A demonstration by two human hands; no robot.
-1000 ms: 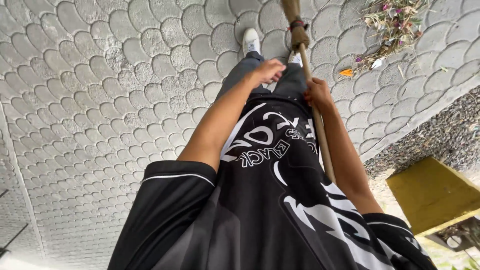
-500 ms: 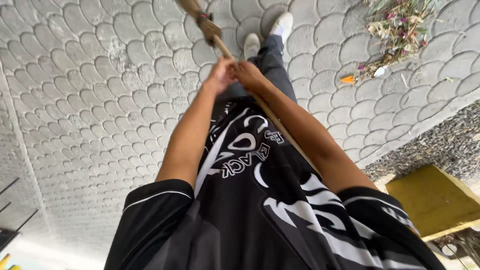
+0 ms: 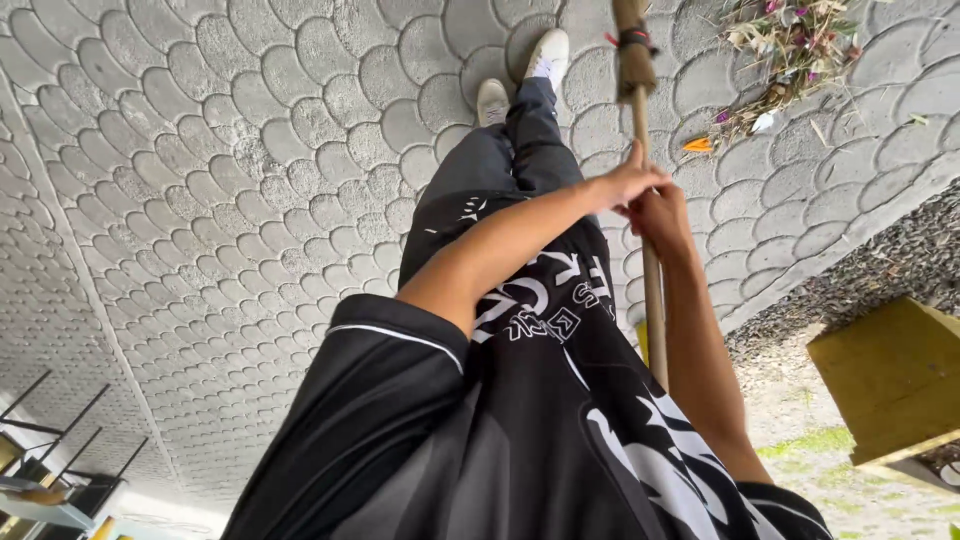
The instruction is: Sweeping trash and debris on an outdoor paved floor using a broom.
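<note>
1. Two hands share one wooden broom handle (image 3: 652, 290). The left hand (image 3: 625, 182) reaches across the body and curls its fingers around the stick; the right hand (image 3: 662, 218) is wrapped on the stick just beneath, touching the left. Both are clamped shut on the wood, not open.
2. Keeping the two fists stacked this close gives little leverage, I judge. Sliding one hand further along the stick would let one hand steer and the other push.
3. Grip firmly but not rigidly, so the stick can pivot a little between the palms as it swings.
4. Beyond the fists, the stick runs out past the dark trousers to the bound broom head (image 3: 634, 50), tied with a dark band and a bit of red. It sits just beside the white shoes (image 3: 522, 75), over the grey scalloped paving (image 3: 250, 150); whether the bristles touch the ground is cut off at the frame edge.
5. Further out lies a pile of dry leaves and petals (image 3: 790, 50), with an orange scrap (image 3: 698, 145) at its near side. Short strokes angled toward that pile should keep the litter gathered.
6. Mind the paving edge, where gravel (image 3: 890, 260) and a yellow block (image 3: 890, 375) begin; sweeping that way could scatter debris off the stones.
</note>
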